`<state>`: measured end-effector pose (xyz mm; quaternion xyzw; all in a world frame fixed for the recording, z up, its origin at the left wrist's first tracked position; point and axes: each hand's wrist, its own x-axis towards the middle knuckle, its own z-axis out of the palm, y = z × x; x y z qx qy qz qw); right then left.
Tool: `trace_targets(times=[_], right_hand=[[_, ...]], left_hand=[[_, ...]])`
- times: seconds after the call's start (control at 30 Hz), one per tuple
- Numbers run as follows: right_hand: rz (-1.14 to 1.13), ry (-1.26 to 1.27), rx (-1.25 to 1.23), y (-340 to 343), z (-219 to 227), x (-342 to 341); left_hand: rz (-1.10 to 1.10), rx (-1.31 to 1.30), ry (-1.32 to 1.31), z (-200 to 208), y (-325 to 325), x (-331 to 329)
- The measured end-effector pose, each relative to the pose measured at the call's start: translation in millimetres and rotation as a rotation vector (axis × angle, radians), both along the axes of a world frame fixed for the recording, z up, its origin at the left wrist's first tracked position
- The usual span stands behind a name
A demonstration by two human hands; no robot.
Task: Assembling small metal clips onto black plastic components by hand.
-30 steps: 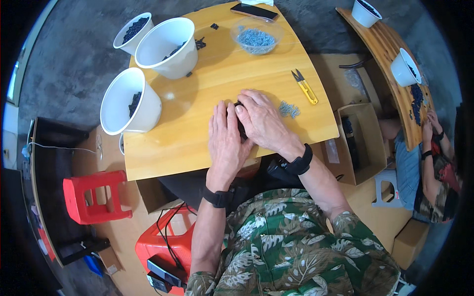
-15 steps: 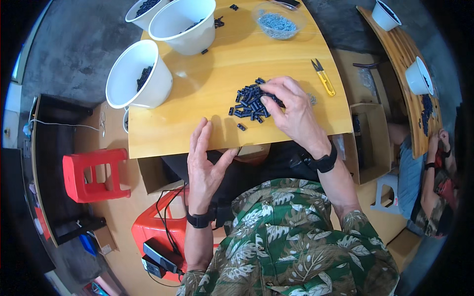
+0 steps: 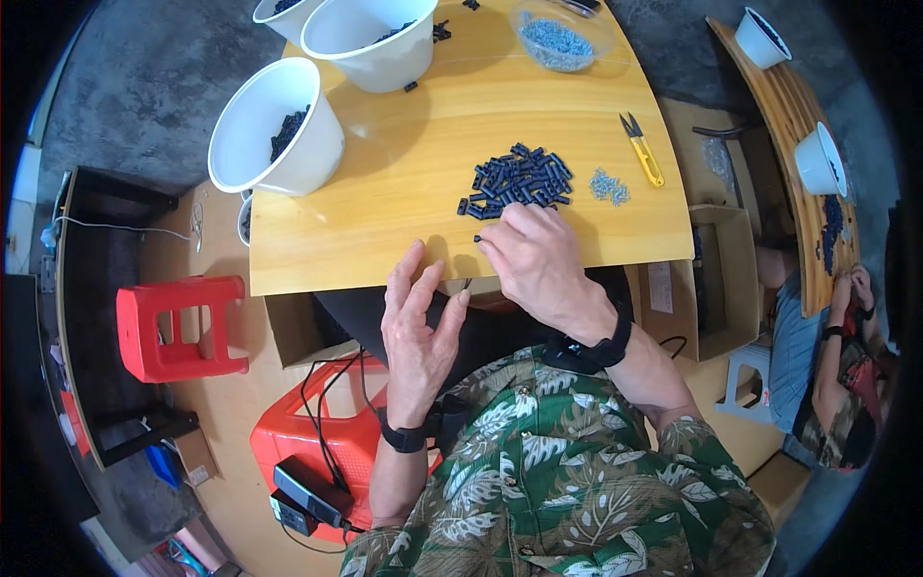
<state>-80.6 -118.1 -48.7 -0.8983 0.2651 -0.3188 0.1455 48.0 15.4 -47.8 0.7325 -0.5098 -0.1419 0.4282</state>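
Note:
A pile of small black plastic parts (image 3: pixel 519 178) lies on the yellow wooden table (image 3: pixel 404 212). My right hand (image 3: pixel 543 264) is just on the near side of the pile, thumb and fingers pinched on a small black plastic part (image 3: pixel 478 238). At the table's near edge my left hand (image 3: pixel 420 332) is open, thumb and fingers apart and pointing up toward the right hand. A thin dark sliver shows by its thumb tip; I cannot make out what it is. Right of the pile lies a small heap of silvery screws (image 3: pixel 609 187).
Yellow thread snips (image 3: pixel 646 159) lie at the table's right edge. A clear bowl of screws (image 3: pixel 558 46) stands at the back. White buckets (image 3: pixel 312 144) of black parts stand at the left. Red stools (image 3: pixel 183 356) are on the floor; another person (image 3: pixel 851 356) sits at the far right.
My right hand has left the pile and come nearer to me and left, with a black part in its pinch. My left hand has shifted slightly right. The view has shifted a little.

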Motion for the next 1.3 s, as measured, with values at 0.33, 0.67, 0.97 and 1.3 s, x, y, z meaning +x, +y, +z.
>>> trace_targets(times=[0.33, 0.67, 0.97, 1.3], right_hand=[[0.383, -0.602, 1.524, 17.4, 25.3, -61.9], [0.262, -0.513, 1.366, 33.2, 30.8, -71.3], [0.204, -0.204, 0.847, 35.1, 39.4, -69.8], [0.215, -0.175, 0.788, 34.5, 36.1, -67.2]], left_hand=[[-0.118, -0.174, 0.168, 32.0, 4.0, -24.5], [-0.259, -0.253, -0.059, 35.6, -1.2, -41.1], [-0.262, -0.057, -0.043, 35.2, -0.2, -44.6], [-0.241, 0.016, 0.194, 27.0, 0.5, -41.3]])
